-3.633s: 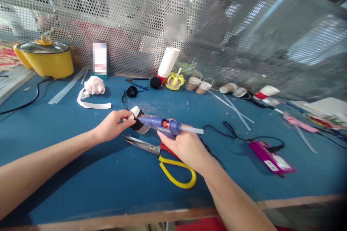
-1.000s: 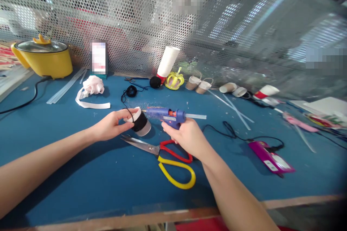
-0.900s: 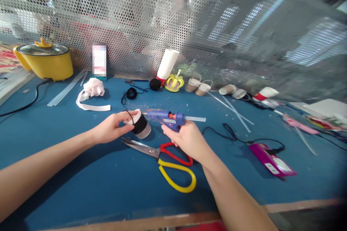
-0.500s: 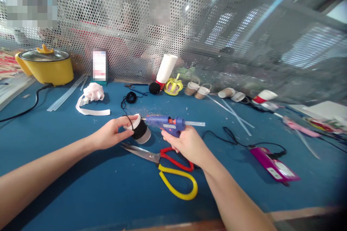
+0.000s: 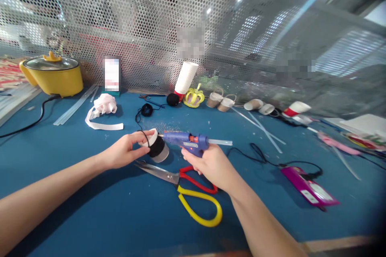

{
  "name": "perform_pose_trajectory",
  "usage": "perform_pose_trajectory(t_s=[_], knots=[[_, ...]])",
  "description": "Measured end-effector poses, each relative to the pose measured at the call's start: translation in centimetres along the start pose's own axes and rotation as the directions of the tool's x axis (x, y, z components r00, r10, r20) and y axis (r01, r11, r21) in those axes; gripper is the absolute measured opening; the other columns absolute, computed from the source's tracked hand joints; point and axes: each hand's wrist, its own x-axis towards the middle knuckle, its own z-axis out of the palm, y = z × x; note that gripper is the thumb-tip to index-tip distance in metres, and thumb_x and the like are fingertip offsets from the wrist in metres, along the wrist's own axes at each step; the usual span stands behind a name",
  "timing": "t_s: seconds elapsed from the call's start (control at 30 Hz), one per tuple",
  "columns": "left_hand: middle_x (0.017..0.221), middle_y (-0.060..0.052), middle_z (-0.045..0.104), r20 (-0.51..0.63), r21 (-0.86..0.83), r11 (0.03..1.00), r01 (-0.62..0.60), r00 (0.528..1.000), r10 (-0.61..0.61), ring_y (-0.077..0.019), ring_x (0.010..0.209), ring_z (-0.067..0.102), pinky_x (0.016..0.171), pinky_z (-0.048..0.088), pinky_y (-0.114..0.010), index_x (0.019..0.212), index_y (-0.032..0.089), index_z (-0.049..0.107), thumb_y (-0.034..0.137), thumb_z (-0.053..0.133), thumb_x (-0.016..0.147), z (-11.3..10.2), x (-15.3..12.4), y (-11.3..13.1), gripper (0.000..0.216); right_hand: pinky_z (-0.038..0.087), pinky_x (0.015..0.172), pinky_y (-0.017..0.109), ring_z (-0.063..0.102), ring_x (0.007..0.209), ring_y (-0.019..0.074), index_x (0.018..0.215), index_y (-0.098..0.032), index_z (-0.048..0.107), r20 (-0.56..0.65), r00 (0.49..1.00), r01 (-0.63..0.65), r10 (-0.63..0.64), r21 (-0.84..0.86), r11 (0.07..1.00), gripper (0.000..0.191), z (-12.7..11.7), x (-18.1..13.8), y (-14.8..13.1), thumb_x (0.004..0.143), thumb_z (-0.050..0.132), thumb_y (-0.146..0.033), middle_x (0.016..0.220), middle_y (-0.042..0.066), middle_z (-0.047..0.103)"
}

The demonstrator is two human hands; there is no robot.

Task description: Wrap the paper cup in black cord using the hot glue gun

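The left hand (image 5: 124, 151) pinches the rim of one black-banded cup (image 5: 157, 147), tilted between it and the right hand (image 5: 213, 161), which grips one blue glue gun (image 5: 181, 139). One pair of scissors (image 5: 172, 177) lies close by

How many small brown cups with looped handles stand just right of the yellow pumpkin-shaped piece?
2: the left cup is nearer the yellow pumpkin-shaped piece, and the right cup is beside it, slightly closer to the camera. Anything behind them would be hidden.
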Motion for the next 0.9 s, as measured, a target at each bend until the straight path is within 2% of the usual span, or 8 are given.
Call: perform_pose_trajectory(t_s=[0.3,0.57,0.77,0.9], knots=[[0.133,-0.010,0.045,0.002,-0.023,1.000,0.000,1.000,0.000,-0.0250,0.124,0.040,0.098,0.035,-0.036,0.069,0.019,0.047,0.034,0.051,0.077,0.02,-0.02,0.00,0.018,0.045,0.051,0.027,0.055,0.050,0.0158,0.061,-0.019,0.057,0.007,1.000,0.000,0.000,-0.005,1.000,0.019,-0.03,0.04,0.14,0.073,0.052,-0.033,0.046,-0.001,0.054],[0.133,-0.011,0.045,0.006,-0.018,1.000,0.003,1.000,-0.003,-0.0258,0.125,0.039,0.098,0.035,-0.036,0.069,0.018,0.047,0.034,0.052,0.076,0.02,-0.07,0.21,0.018,0.043,0.048,0.026,0.050,0.044,0.0130,0.055,-0.019,0.051,0.049,0.998,-0.047,0.047,0.001,0.999,0.021,-0.12,0.00,-0.09,0.074,0.052,-0.029,0.042,-0.003,0.050],[0.135,-0.009,0.043,0.001,-0.043,0.999,-0.001,1.000,0.001,-0.0254,0.125,0.038,0.099,0.034,-0.037,0.068,0.019,0.045,0.035,0.051,0.077,-0.02,-0.05,0.11,0.019,0.042,0.045,0.025,0.047,0.039,0.0115,0.062,-0.018,0.056,0.059,0.994,-0.094,0.092,0.023,0.995,0.018,-0.04,-0.48,-0.53,0.075,0.052,-0.031,0.043,-0.004,0.051],[0.136,-0.009,0.041,0.004,-0.045,0.999,0.005,1.000,-0.005,-0.0252,0.125,0.039,0.098,0.034,-0.036,0.069,0.019,0.045,0.036,0.051,0.077,-0.02,-0.01,0.12,0.019,0.042,0.045,0.025,0.050,0.042,0.0130,0.061,-0.018,0.058,0.020,0.998,-0.058,0.057,0.012,0.998,0.020,0.01,-0.61,-0.63,0.073,0.052,-0.033,0.042,-0.003,0.052]])
